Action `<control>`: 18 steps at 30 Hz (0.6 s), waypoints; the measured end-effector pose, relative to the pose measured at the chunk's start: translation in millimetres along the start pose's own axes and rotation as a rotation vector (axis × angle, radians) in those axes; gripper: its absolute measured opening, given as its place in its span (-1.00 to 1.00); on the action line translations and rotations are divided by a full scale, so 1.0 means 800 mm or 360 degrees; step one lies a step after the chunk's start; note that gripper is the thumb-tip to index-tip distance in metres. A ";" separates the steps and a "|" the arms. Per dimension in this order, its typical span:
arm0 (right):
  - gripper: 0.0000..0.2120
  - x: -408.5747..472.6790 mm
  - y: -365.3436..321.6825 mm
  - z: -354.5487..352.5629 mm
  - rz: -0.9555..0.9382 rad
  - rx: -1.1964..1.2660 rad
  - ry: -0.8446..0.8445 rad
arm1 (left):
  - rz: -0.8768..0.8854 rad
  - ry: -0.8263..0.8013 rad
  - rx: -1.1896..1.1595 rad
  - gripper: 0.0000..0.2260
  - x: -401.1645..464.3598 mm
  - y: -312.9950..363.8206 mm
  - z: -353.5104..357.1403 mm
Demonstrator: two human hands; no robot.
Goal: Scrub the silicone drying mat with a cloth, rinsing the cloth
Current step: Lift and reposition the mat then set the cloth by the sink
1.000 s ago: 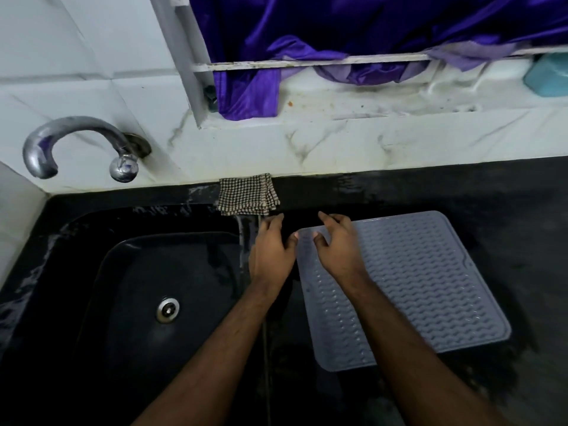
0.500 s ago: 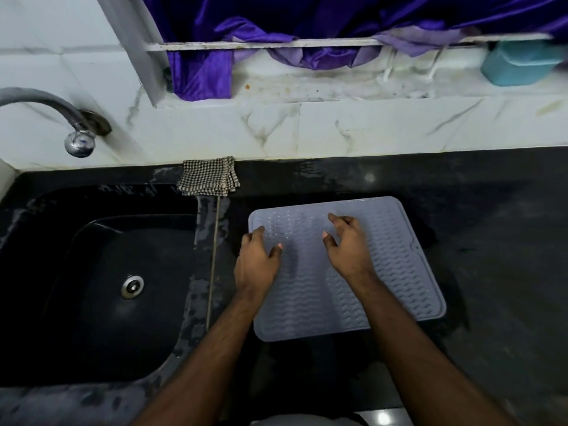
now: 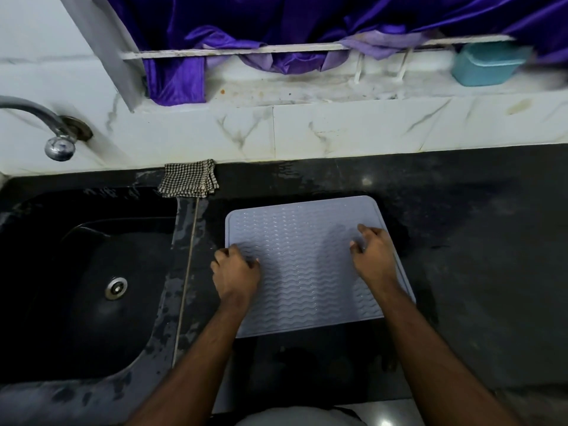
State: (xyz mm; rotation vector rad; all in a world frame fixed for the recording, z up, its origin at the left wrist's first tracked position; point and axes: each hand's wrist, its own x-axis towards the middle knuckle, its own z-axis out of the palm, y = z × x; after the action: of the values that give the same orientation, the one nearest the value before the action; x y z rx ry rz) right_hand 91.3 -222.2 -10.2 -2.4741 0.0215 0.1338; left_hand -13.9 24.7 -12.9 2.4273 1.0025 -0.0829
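Observation:
The grey silicone drying mat (image 3: 307, 265) lies flat on the wet black counter (image 3: 476, 241), right of the sink. My left hand (image 3: 235, 272) is at the mat's left edge, fingers curled and thumb on top, pinching that edge. My right hand (image 3: 373, 256) rests on the mat near its right edge with bent fingertips touching the ribbed surface. The folded black-and-white checked cloth (image 3: 189, 179) lies at the back of the counter against the wall, apart from both hands.
A black sink (image 3: 76, 302) with a metal drain (image 3: 116, 287) lies to the left, under a chrome tap (image 3: 58, 139). On the marble ledge behind are a purple curtain (image 3: 276, 23) and a teal container (image 3: 488, 64).
The mat has been slid right, away from the sink, and turned square to the counter. My hands moved apart from its near-left corner to its two side edges.

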 end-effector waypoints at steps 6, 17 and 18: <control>-0.54 0.006 0.031 -0.011 0.0214 -0.0271 0.0022 | -0.0086 0.0034 0.0164 -0.42 -0.002 0.005 0.005; -0.43 0.032 0.036 -0.018 0.0459 -0.0323 0.0016 | -0.0295 0.0023 -0.0575 -0.69 0.029 -0.010 0.002; -0.50 0.036 0.035 -0.019 0.0457 -0.0346 0.0012 | -0.0246 0.0038 -0.0593 -0.72 0.030 -0.010 0.003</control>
State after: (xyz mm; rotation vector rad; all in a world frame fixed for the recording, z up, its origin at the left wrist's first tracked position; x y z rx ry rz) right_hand 119.7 -252.7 -18.4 -2.6757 0.3853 0.2615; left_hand -1.7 43.4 -24.4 2.0174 1.1058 0.0740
